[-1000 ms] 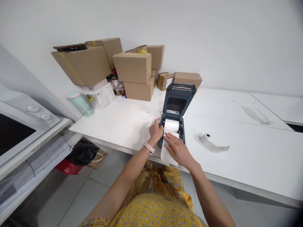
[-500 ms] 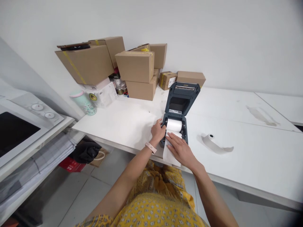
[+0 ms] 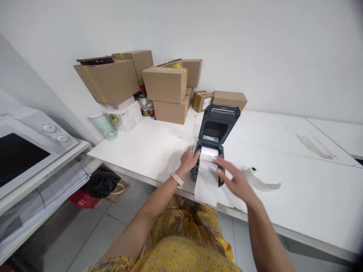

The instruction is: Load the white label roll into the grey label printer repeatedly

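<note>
At the front edge of the white, smooth tabletop (image 3: 147,151) sits a boxy blue-grey plastic printer (image 3: 212,143), its lid tilted up and back on the hinge. Inside lies a white paper roll (image 3: 208,153), a short cylinder between dark holders, and a flat paper strip (image 3: 206,185) runs from the printer's front over the tabletop's edge.

The left hand (image 3: 188,160) is curled against the printer's left side, thumb at the rim; whether it grips or merely steadies cannot be told. The right hand (image 3: 236,180), blurred, is open with fingers extended over the printer's right side, hiding part of it; contact is unclear. A pale pink band (image 3: 177,179) circles the left wrist.

A white label (image 3: 210,138) inside the lid carries dark print too small to read. Another label (image 3: 207,103) marks a small taped carton (image 3: 202,101) behind the printer, likewise illegible.

To the right, a small roll (image 3: 259,182) stands with its loose end curling out. Plain brown cardboard boxes (image 3: 164,85) are stacked along the wall, near a mint tumbler (image 3: 103,126) with a pink rim. Far left is a white microwave (image 3: 34,136) with two round dials.
</note>
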A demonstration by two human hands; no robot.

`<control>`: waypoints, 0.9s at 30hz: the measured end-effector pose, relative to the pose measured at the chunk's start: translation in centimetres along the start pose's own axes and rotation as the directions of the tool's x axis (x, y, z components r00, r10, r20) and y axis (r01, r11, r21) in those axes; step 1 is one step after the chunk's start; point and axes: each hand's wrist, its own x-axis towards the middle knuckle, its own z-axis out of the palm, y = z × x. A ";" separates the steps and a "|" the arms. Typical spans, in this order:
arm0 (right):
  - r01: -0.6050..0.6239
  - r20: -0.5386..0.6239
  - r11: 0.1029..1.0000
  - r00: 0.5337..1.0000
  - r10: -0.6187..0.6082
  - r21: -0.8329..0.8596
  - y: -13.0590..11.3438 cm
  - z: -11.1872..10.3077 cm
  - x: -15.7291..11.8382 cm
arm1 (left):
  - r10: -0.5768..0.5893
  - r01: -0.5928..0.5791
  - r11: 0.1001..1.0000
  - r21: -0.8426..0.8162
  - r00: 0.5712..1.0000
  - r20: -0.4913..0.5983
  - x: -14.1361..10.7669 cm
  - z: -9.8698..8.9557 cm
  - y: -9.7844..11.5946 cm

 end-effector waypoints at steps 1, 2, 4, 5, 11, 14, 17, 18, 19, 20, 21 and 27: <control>-0.053 -0.155 0.998 0.986 0.058 0.038 0.7 -1.7 1.4 | 0.017 -0.017 0.999 -0.028 1.000 -0.014 0.8 -0.7 0.7; -0.107 -0.311 0.992 0.942 0.124 0.071 1.6 -3.3 3.2 | 0.037 -0.040 0.997 -0.059 0.997 -0.061 1.9 -1.5 1.8; -0.219 -0.465 0.950 0.833 0.301 0.222 3.4 -6.2 8.0 | 0.133 -0.154 0.979 -0.131 0.979 -0.157 4.8 -3.0 4.4; -0.263 -0.467 0.902 0.786 0.406 0.343 4.3 -7.2 10.6 | 0.184 -0.216 0.959 -0.182 0.967 -0.178 6.5 -3.6 6.0; -0.312 -0.199 0.741 0.836 0.512 0.594 6.0 -7.0 20.1 | 0.285 -0.248 0.835 -0.491 0.958 0.000 12.3 -4.3 12.5; -0.224 -0.254 0.773 0.859 0.445 0.594 4.4 -4.6 17.1 | 0.344 -0.271 0.818 -0.508 0.937 0.055 9.2 -3.8 12.1; -0.127 -0.350 0.879 0.884 0.311 0.460 2.5 -2.3 11.1 | 0.384 -0.370 0.845 -0.385 0.922 -0.044 3.5 -3.4 9.3; -0.113 -0.349 0.917 0.901 0.257 0.383 2.0 -1.5 8.9 | 0.376 -0.376 0.871 -0.317 0.925 -0.063 1.5 -3.3 8.1; -0.101 -0.337 0.941 0.917 0.214 0.324 1.5 -0.8 6.9 | 0.370 -0.375 0.891 -0.256 0.926 -0.067 -0.3 -3.1 6.9; -0.102 -0.315 0.954 0.929 0.192 0.282 1.2 0.0 5.0 | 0.372 -0.376 0.901 -0.215 0.926 -0.061 -2.0 -2.9 5.6; -0.114 -0.285 0.961 0.940 0.187 0.254 1.0 0.7 3.4 | 0.381 -0.381 0.902 -0.204 0.924 -0.043 -3.4 -2.7 4.5; -0.256 -0.267 0.867 0.881 0.391 0.428 1.1 3.9 -1.3 | 0.152 -0.169 0.912 -0.375 0.986 -0.074 -6.9 0.1 0.8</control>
